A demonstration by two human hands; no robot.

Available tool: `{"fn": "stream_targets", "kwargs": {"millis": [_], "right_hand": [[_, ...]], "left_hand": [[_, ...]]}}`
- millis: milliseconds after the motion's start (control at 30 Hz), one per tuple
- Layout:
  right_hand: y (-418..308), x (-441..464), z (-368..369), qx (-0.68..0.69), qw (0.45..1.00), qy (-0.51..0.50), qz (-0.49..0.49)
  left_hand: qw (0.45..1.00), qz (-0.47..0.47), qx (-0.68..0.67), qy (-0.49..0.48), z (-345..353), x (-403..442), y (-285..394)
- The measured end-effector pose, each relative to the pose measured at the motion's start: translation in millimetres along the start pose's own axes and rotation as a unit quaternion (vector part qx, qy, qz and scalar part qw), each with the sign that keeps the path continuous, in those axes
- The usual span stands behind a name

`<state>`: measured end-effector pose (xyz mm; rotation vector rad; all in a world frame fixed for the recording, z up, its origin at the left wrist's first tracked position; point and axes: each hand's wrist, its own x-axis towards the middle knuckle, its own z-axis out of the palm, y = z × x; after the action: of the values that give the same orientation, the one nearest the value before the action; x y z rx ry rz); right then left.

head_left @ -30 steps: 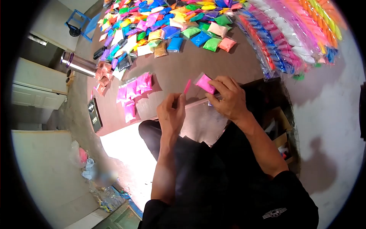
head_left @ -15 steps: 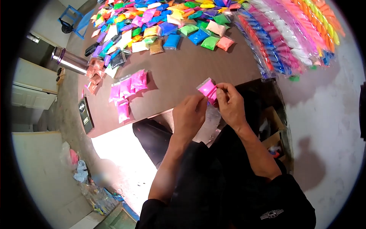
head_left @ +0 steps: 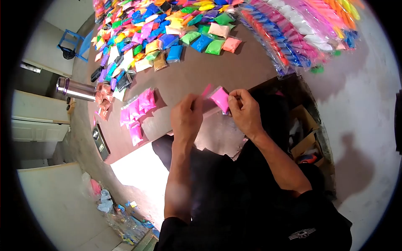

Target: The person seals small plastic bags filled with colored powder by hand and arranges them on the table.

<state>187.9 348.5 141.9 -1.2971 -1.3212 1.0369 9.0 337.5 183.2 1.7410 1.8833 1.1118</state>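
My right hand point(head_left: 246, 112) pinches a small clear packet of bright pink filling point(head_left: 220, 99) by its right edge, above the table's front edge. To its left, my left hand point(head_left: 187, 117) is closed, knuckles up. A thin pink strip point(head_left: 207, 90), slightly blurred, sticks out by its fingertips; their exact grip on it is hidden. Left of my hands, several similar pink packets point(head_left: 136, 111) lie in a joined cluster on the brown table point(head_left: 188, 79).
Many coloured packets point(head_left: 167, 39) cover the table's far side. Long bundles of wrapped packets point(head_left: 289, 37) lie at the right. At the left are brown packets point(head_left: 103, 98), a steel flask point(head_left: 75, 88) and a dark flat device point(head_left: 100, 142). Cardboard boxes point(head_left: 305, 129) stand below right.
My left hand has moved left, away from the packet, and a pink strip now shows at its fingers. My right hand still holds the pink packet. The view has shifted slightly.
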Motion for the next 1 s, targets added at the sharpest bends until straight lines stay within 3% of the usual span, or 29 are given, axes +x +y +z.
{"fn": "stream_targets", "kwargs": {"millis": [167,267,467,600,667,933,1000], "right_hand": [[-2,0,-2,-0.025,1.000,0.003,-0.011],[-2,0,-3,-0.037,0.999,0.001,-0.017],[-6,1,-4,-0.042,0.999,-0.003,-0.013],[-7,2,-4,-0.046,0.999,-0.001,-0.014],[-10,3,-5,-0.047,0.999,-0.007,-0.014],[-9,5,-6,-0.052,0.998,-0.026,-0.005],[-2,4,-2,-0.036,0.996,0.008,-0.079]], "left_hand": [[0.996,0.089,0.009,-0.001,18,-23,13],[0.995,0.090,0.034,-0.002,19,-18,13],[0.999,0.038,0.034,-0.018,8,7,-9],[0.999,0.035,0.017,-0.011,7,5,6],[0.996,0.081,0.020,-0.044,13,3,12],[0.993,0.066,0.066,-0.072,6,25,1],[0.998,0.009,0.030,-0.059,4,26,0]]}}
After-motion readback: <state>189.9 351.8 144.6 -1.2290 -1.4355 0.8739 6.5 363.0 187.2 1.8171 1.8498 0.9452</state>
